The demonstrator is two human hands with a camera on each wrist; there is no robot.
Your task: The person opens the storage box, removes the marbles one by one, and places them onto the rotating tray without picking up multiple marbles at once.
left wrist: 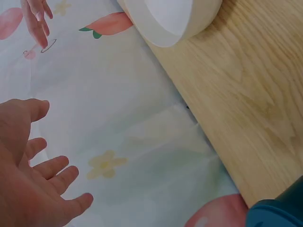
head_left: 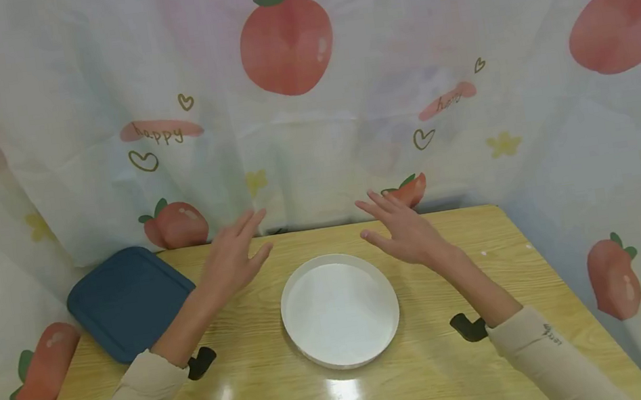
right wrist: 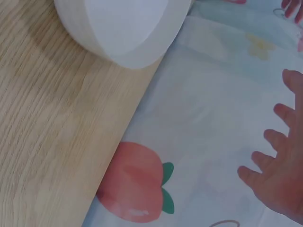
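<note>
A round white dish [head_left: 340, 311] with a low rim sits on the wooden table, and nothing lies inside it. Above the table, to the dish's upper left, my left hand [head_left: 234, 253] is held in the air with straight, spread fingers. My right hand [head_left: 404, 228] mirrors it at the upper right, its fingers also extended. Neither hand touches the dish or holds anything. In the left wrist view the left palm [left wrist: 28, 175] shows; in the right wrist view the right hand [right wrist: 284, 161] appears at the edge.
A dark blue rectangular tray or board [head_left: 132, 305] lies at the table's left, partly behind the left forearm. The wooden table [head_left: 262, 399] ends at a white curtain [head_left: 311, 133] printed with fruit, which hangs behind and at both sides. Black wrist mounts [head_left: 468, 327] stick inward from both sleeves.
</note>
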